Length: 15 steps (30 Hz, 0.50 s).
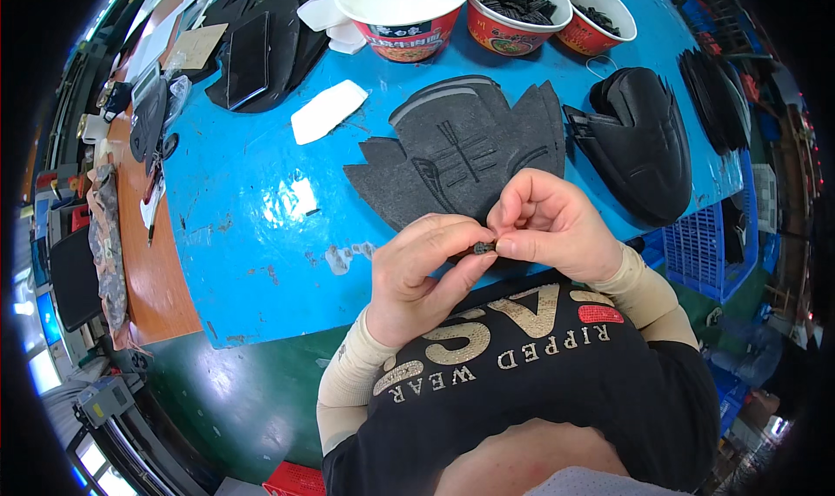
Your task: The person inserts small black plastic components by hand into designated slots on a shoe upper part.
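Observation:
A small dark piece (484, 247), too small to name, sits pinched between the fingertips of both hands, close to my body at the table's near edge. My left hand (428, 266) grips it from the left with thumb and forefinger. From the right, my right hand (557, 231) pinches it too, its other fingers curled. Just beyond the hands lies a dark grey shaped panel (465, 153) with raised lines on its surface. To its right rests a stack of moulded black pieces (639, 148).
Along the far edge stand a large paper tub (404, 39) and two red tubs (509, 39) (584, 35) of small black parts. A white piece (329, 112) lies on the blue table (252, 261). Black sheets (252, 57) are at far left, a blue crate (709, 252) at right.

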Available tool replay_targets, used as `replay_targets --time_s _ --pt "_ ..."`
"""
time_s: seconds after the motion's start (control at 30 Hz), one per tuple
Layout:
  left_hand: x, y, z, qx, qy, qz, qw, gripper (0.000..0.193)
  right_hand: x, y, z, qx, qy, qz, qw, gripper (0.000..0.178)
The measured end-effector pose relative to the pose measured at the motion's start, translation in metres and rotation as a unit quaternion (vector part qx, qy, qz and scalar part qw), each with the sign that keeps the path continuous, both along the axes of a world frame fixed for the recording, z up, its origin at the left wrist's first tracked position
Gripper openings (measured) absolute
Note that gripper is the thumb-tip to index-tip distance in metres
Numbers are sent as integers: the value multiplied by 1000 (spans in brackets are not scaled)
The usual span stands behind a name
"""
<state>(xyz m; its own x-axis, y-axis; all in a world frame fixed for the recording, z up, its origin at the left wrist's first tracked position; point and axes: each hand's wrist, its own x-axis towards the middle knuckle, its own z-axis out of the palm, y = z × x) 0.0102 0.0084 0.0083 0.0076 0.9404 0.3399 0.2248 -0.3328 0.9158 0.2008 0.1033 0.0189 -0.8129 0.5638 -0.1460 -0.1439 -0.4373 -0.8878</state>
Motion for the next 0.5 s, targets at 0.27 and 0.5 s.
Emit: replay_targets --time_s 0.27,0.5 --pt "-4 1 -3 68 57 73 993 21 -4 2 5 99 8 -22 995 18" --pt "-11 3 -17 105 278 183 937 27 -31 44 -8 678 -151 -87 714 18"
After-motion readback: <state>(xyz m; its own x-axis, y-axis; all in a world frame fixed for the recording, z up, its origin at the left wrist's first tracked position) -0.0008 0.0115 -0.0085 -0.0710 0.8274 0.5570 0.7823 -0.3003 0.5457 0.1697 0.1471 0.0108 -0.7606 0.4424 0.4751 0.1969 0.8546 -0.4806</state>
